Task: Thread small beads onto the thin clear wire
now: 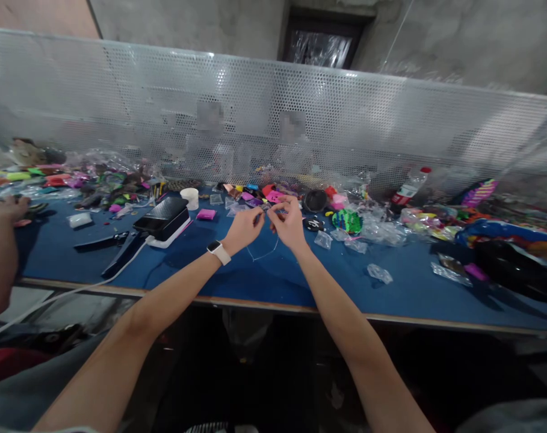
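Note:
My left hand (245, 230), with a pale-banded watch (219, 252) on its wrist, is closed in a pinch above the blue table. Close beside it, my right hand (288, 224) pinches with its thumb and forefinger. A thin, pale thread (254, 259) hangs in a loose loop below, running up to both hands. What lies right between the fingertips is too small to make out. Just behind the hands is a pile with a bright pink piece (273, 196). A black oval piece with white marks (313, 224) lies right of my right hand.
A phone (162, 214) rests on a dark box with a cable (129, 261) at left. Behind stands a perforated metal screen (255, 90). A bottle (408, 189), clear plastic bags (380, 274) and a black object (517, 270) are at right. Another person's hand (5, 210) is far left.

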`<state>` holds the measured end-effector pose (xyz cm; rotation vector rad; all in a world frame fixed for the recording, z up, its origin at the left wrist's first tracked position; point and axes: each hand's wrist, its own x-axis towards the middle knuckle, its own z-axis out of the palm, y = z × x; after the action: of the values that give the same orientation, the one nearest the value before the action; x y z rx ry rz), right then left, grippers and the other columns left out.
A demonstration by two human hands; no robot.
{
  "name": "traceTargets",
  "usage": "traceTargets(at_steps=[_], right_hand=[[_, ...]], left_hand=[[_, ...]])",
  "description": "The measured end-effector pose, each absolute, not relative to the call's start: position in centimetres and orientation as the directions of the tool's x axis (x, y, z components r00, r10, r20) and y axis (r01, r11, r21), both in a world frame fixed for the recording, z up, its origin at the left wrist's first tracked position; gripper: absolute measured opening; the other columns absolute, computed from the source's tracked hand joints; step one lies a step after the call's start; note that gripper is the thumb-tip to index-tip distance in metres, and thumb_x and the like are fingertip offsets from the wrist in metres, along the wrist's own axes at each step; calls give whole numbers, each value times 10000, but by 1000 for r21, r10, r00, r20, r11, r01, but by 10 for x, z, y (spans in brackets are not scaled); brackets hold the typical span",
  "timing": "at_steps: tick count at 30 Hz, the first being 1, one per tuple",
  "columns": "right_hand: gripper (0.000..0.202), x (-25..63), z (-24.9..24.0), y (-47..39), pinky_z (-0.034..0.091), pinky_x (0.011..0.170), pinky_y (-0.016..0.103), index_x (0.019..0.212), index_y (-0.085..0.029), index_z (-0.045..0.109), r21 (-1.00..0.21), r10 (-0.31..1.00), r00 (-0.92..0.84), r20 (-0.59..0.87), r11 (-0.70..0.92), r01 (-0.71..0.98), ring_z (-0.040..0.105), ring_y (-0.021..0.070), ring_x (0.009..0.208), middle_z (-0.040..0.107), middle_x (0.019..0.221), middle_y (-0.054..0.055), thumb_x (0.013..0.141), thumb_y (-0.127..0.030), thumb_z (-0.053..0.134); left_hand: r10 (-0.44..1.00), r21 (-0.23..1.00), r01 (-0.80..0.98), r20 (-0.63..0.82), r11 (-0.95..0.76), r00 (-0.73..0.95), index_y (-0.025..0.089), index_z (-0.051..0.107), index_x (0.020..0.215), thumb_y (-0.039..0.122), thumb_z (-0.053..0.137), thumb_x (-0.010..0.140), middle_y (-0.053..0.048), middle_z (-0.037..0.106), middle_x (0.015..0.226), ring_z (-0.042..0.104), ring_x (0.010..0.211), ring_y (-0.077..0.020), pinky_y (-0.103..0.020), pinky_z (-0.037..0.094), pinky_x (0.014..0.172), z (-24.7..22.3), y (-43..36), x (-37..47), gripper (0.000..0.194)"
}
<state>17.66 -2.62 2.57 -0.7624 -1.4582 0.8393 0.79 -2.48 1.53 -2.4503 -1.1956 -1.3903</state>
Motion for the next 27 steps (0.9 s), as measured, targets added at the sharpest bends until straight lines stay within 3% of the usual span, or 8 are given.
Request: traceTargets(at_steps=[4, 6, 9, 12, 18, 24, 27], right_hand=[[572, 177, 24, -25, 519, 449, 275, 1187, -292, 483, -847, 843, -77, 532, 531, -26, 625, 118, 531, 711, 964, -9, 829, -536, 856], [597, 175, 23, -25, 492, 408, 260, 1173, -288, 476, -866, 863, -80, 499, 495, -64, 622, 114, 506, 716, 951, -13, 807, -550, 868], [605, 173, 23, -25, 432, 353, 228, 1150, -284, 477, -881, 880, -64, 471, 464, -97, 596, 98, 461, 711, 907, -31, 783, -537, 886], [606, 171, 26, -26, 388, 323, 210, 1138, -284, 477, -892, 899, -38, 437, 428, -145, 558, 78, 425, 703, 881, -51, 765, -509, 897], [599, 170, 27, -26, 357, 315, 204, 1144, -278, 498, -910, 935, -25, 353, 337, -242, 519, 64, 418, 705, 885, -53, 757, -516, 888], [503, 172, 26, -25, 468, 402, 237, 1119, -279, 511, -850, 854, 45, 518, 520, -91, 660, 160, 597, 704, 804, -27, 812, -483, 853], [442, 172, 26, -26, 508, 425, 272, 1099, -281, 526, -822, 823, 56, 565, 567, -45, 657, 169, 592, 699, 820, -12, 847, -485, 828]], left_hand=[[599, 371, 610, 771, -700, 218, 181, 633, 850, 203, 540, 1055, 13, 621, 675, 555, 577, -129, -261, 407, 623, 12, -21, 6, 226], [572, 328, 626, 785, -708, 236, 176, 651, 903, 214, 535, 1063, -7, 659, 736, 602, 639, -141, -266, 452, 665, 11, -21, 4, 201], [518, 228, 683, 817, -694, 254, 164, 673, 1125, 250, 514, 1086, -82, 730, 990, 691, 832, -178, -281, 520, 735, 12, -22, 2, 185], [481, 105, 748, 821, -656, 307, 187, 649, 1287, 278, 443, 1121, -116, 709, 1161, 709, 894, -178, -260, 521, 672, 15, -26, 0, 280], [414, -94, 777, 803, -623, 429, 221, 680, 1221, 253, 417, 1128, -87, 719, 1094, 705, 849, -160, -248, 509, 654, 22, -31, -4, 281], [424, -184, 791, 762, -583, 489, 216, 684, 1228, 179, 410, 1105, -94, 722, 1051, 698, 806, -167, -283, 529, 705, 25, -35, -3, 302], [447, -189, 790, 737, -583, 506, 218, 673, 1291, 171, 403, 1100, -99, 724, 1044, 702, 825, -186, -303, 540, 717, 26, -37, -2, 334]])
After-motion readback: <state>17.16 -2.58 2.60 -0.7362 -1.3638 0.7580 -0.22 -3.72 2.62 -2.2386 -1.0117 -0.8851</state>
